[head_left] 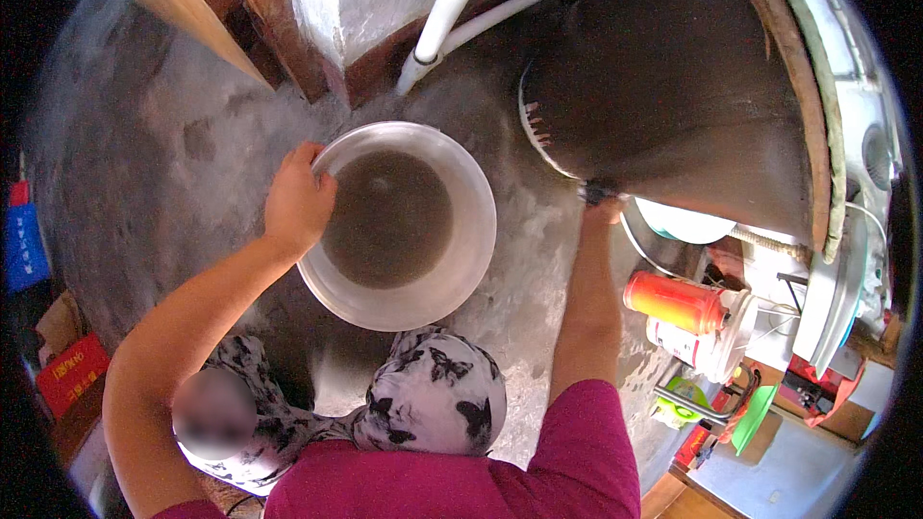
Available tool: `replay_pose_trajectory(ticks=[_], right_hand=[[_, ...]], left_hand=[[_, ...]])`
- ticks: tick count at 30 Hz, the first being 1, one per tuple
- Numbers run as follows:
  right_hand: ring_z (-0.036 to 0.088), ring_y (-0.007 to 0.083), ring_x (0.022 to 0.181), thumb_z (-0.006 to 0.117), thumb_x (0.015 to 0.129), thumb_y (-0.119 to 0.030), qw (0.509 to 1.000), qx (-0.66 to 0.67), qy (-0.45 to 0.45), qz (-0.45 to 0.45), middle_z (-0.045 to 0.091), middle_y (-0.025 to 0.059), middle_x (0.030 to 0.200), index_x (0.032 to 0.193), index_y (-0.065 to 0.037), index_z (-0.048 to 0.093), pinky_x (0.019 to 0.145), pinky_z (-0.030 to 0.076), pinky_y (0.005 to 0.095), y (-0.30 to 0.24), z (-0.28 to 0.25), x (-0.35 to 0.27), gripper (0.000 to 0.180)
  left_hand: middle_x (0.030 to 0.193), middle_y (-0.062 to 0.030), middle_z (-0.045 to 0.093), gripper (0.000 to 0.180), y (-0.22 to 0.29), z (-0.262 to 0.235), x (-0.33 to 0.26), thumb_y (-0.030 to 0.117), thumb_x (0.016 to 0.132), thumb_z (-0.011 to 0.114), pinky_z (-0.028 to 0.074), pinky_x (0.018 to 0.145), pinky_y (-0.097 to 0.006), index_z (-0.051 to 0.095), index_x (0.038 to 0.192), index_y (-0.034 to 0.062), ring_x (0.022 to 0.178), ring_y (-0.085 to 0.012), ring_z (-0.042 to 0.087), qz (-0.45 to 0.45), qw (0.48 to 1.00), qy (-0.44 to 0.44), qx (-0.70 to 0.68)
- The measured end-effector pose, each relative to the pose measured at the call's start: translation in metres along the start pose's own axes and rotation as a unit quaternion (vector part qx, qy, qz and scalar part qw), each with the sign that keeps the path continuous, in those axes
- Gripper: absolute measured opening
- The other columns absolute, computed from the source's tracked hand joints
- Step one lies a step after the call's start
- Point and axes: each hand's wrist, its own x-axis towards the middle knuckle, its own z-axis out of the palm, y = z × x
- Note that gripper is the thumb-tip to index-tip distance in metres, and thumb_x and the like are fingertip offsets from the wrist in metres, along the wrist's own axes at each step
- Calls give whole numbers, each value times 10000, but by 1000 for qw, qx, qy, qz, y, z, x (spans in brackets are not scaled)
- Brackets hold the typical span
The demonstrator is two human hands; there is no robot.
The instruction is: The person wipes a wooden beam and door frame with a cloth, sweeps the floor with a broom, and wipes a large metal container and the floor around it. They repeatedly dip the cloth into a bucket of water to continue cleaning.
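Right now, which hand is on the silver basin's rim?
The left hand, gripping the silver basin at its upper-left rim; the right hand is apart from it, out to the right.

Glare whitens the view at my right; my metal basin (471, 221) gleams softly, the floor (173, 168) at left lies dim, edges bow into black.

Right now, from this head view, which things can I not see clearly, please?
All in the head view:
1. Right hand: fingers are lost in shadow beside the large dark form; their hold is unclear.
2. Metal basin: its middle is dim and grainy, so liquid cannot be confirmed; its own body hides the underside.
3. White pipe: the top edge cuts it off.
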Motion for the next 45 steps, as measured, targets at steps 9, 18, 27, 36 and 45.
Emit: replay_pose_trajectory(ticks=[9, 18, 27, 36, 45], right_hand=[[627, 319, 1130, 575, 973, -255, 981, -89, -61, 159, 649, 103, 1297, 1270, -69, 610, 970, 483, 438, 80, 135, -157, 353], [551, 320, 1129, 688, 743, -42, 481, -554, -330, -594, 595, 41, 1153, 933, -219, 698, 863, 526, 444, -70, 310, -267, 260], [594, 237, 1147, 593, 905, -248, 20, -780, -224, -584, 662, 69, 1172, 1072, -147, 752, 896, 438, 395, -54, 429, -197, 251], [675, 319, 1055, 675, 894, -311, 455, -785, -357, -223, 718, 108, 1094, 1115, -132, 703, 908, 513, 433, 2, 283, -217, 286], [590, 160, 1077, 665, 971, -341, 828, -404, -387, -36, 657, 97, 1188, 1298, -12, 567, 969, 466, 311, -110, 263, -380, 475]], left_hand=[[1142, -235, 643, 310, 0, 5, 12, 85, 873, 581, 489, 932, -482, 610, 1178, 38, 1096, -433, 611, 5, 1000, -10, -9], [1120, -228, 632, 288, -1, 8, 6, 106, 879, 583, 489, 903, -512, 588, 1154, 20, 1050, -451, 609, 37, 999, 19, 7], [1160, -230, 620, 291, -7, 7, 6, 93, 876, 580, 497, 901, -511, 596, 1161, 33, 1056, -447, 610, 11, 1000, -5, 6], [1169, -221, 635, 355, -4, 1, 5, 292, 921, 593, 493, 928, -511, 616, 1166, 36, 1096, -439, 605, 12, 1000, -3, -9], [1218, -266, 617, 507, 1, -2, 7, 465, 1037, 398, 457, 980, -518, 630, 1166, 33, 1158, -453, 569, -32, 998, -11, -59]])
